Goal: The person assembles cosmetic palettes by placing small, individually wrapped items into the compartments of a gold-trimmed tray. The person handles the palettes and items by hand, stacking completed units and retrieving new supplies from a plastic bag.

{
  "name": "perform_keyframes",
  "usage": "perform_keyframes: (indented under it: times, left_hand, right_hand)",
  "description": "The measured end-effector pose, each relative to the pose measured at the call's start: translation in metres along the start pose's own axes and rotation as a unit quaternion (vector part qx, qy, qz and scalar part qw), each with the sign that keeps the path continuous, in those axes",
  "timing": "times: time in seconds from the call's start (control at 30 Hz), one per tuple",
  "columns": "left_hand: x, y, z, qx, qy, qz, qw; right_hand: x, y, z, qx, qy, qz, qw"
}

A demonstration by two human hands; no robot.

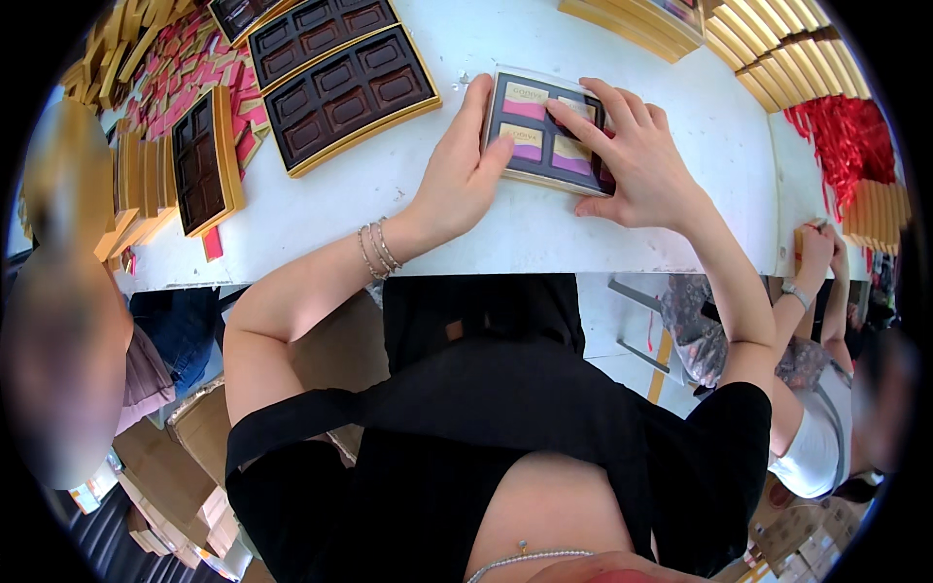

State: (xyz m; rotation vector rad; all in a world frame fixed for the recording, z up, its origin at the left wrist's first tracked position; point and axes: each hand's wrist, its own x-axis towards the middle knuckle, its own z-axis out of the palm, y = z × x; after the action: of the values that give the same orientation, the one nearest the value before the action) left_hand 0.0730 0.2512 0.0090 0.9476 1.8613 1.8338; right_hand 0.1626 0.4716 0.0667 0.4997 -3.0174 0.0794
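Note:
A shallow square box [540,124] with a clear cover lies on the white table in front of me. Its dark tray holds cream squares with pink or purple lower parts. Along the box's left side, my left hand [457,180] grips the edge, the thumb at the near left corner. My right hand [641,165] spans the right side, its index finger on the cover and its thumb at the near edge. The right palm and fingers hide the right part of the box. To the left sit gold-edged boxes with dark, empty moulded trays [352,97].
Another dark-tray box [207,160] leans at the left near loose pink and gold squares [199,63]. Gold boxes [637,29] are stacked at the far right, with more in rows [777,44]. Red ribbons [844,146] hang beyond. A co-worker's hands [818,248] are at the right.

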Motion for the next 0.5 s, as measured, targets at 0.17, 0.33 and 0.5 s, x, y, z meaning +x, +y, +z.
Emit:
perform_keyframes:
  times: [0.17, 0.33, 0.5]
  left_hand:
    - [0.007, -0.004, -0.001, 0.071, -0.002, 0.010, 0.997]
    - [0.012, -0.003, 0.005, -0.033, 0.002, -0.013, 0.999]
    - [0.015, -0.006, 0.004, -0.022, -0.002, -0.036, 0.999]
  right_hand:
    - [0.005, 0.002, -0.005, 0.012, -0.054, 0.023, 0.998]
    - [0.001, 0.005, -0.004, 0.023, -0.025, 0.019, 0.999]
    - [-0.001, 0.004, 0.001, 0.032, 0.007, 0.014, 0.999]
